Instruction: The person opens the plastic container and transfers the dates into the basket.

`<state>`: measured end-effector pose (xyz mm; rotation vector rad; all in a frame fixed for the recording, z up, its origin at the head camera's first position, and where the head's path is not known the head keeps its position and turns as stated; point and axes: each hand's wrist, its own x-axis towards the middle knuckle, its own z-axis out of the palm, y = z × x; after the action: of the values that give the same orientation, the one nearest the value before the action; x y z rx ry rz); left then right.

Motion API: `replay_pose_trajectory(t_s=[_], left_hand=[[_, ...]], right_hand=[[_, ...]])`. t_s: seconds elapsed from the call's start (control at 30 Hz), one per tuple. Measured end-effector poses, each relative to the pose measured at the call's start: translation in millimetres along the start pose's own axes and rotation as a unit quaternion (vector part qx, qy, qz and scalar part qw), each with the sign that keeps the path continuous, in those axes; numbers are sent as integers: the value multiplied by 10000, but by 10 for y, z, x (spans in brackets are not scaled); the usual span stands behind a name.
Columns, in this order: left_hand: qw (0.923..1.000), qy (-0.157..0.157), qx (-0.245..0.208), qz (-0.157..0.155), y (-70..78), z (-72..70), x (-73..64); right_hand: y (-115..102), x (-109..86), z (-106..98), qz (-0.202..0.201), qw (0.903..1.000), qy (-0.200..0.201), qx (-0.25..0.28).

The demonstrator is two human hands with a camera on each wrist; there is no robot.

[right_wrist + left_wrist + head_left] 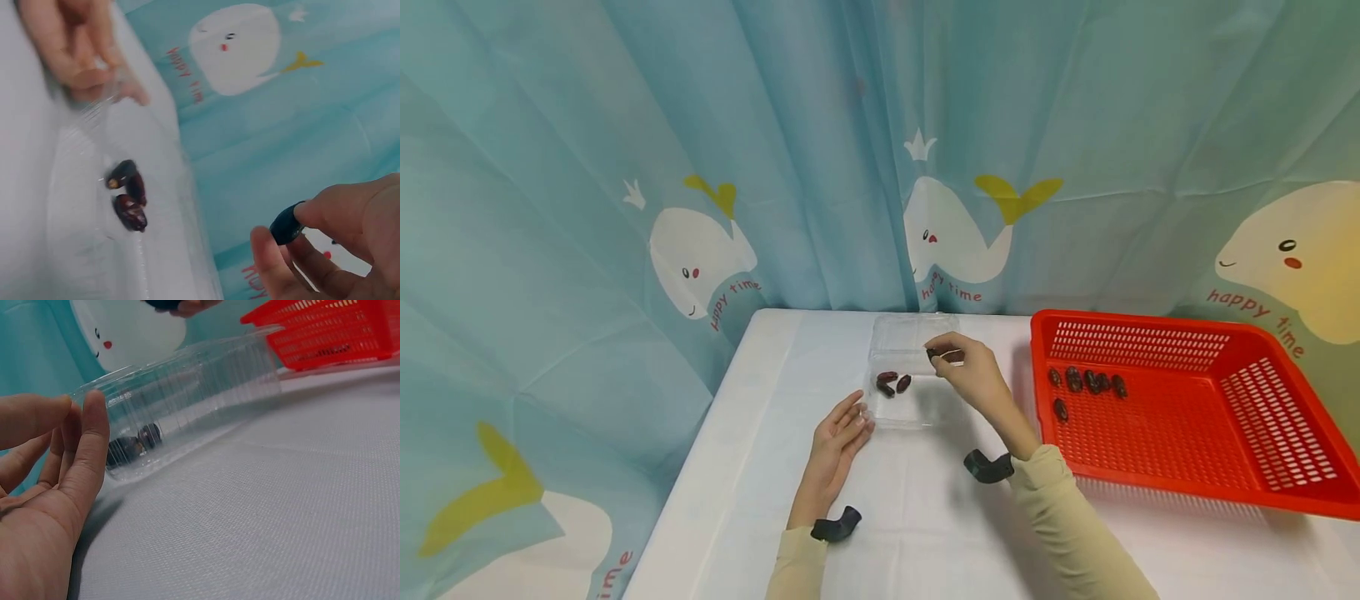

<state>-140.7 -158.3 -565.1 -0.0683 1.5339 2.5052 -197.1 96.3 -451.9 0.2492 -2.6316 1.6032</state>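
My right hand [976, 377] pinches one dark brown date [287, 225] between thumb and fingertips, raised above the right side of a clear plastic box [917, 412]. Three dates [903, 383] lie close together in the box's left part. At the box's near left corner, my left hand [837, 442] grips the rim between thumb and fingers, as the left wrist view shows. The box's lid [902, 333] stands folded back on the far side. Several more dates [1072, 380] lie in a red plastic basket [1187, 446] to the right, mostly along its left end.
A white cloth covers the table [737, 467]. Behind its far edge hangs a blue curtain [820, 167] printed with whales. The basket's raised slotted walls stand just right of my right forearm. Each wrist wears a black band [837, 527].
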Motion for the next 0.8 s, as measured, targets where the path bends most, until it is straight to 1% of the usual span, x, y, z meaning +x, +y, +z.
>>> replay_pose_trajectory(t_s=[0.07, 0.17, 0.3, 0.43, 0.63, 0.8], left_hand=[[10000, 1, 61, 16, -4, -6, 6], [10000, 13, 56, 14, -10, -12, 5], [10000, -16, 53, 37, -16, -6, 2], [9999, -64, 85, 71, -22, -8, 0], [9999, -59, 88, 52, -23, -9, -5], [10000, -29, 58, 50, -19, -4, -3]], right_hand=[[15, -4, -51, 199, 9989, -15, 426], [43, -16, -123, 370, 9944, -54, 992], [69, -43, -239, 437, 9882, -127, 1464], [78, -96, -378, 543, 9820, -333, 1778], [109, -179, -627, 970, 9668, -596, 2287], [190, -233, -839, 1178, 9607, -818, 2376]])
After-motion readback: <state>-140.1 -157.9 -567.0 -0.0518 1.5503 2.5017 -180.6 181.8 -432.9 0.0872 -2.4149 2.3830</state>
